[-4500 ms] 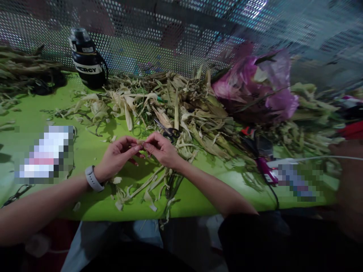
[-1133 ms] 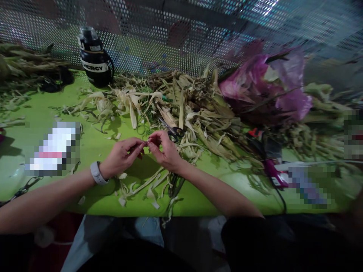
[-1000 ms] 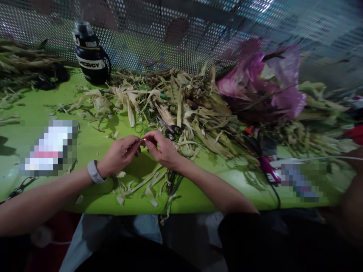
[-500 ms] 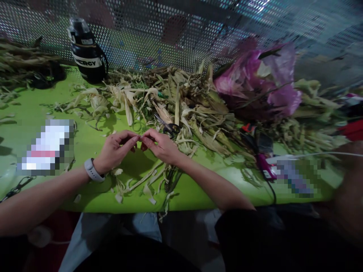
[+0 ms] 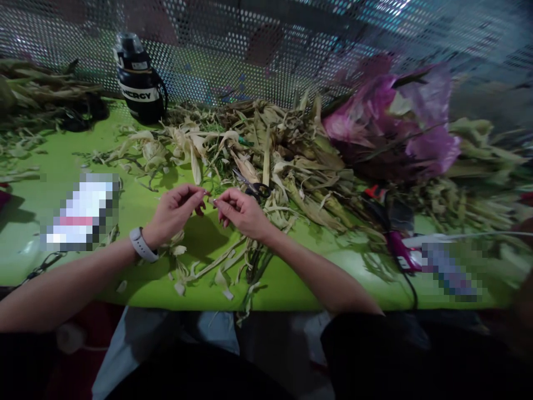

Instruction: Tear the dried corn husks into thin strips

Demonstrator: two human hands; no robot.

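Note:
Over the green tabletop (image 5: 291, 286), my left hand (image 5: 177, 214) is closed in a pinch, thumb against forefinger. A pale watch (image 5: 142, 244) is strapped round that wrist. My right hand (image 5: 241, 211) faces it, pinching too, with a narrow gap between the two sets of fingertips. Whatever the fingertips hold is too small to make out. Black-handled scissors (image 5: 261, 190) lie just beyond my right hand, against a heap of dried corn husks (image 5: 308, 161). Loose husk strips (image 5: 212, 265) are scattered below my hands.
A black bottle (image 5: 141, 83) stands at the back left before a perforated metal screen (image 5: 208, 50). A pink plastic bag (image 5: 387, 122) sits at the back right. One phone (image 5: 83, 211) lies at left, another (image 5: 452, 272) at right beside a cable.
My hands, whose fingertips were meeting, have moved slightly apart. The whole view has shifted a little, so the table's things appear farther right.

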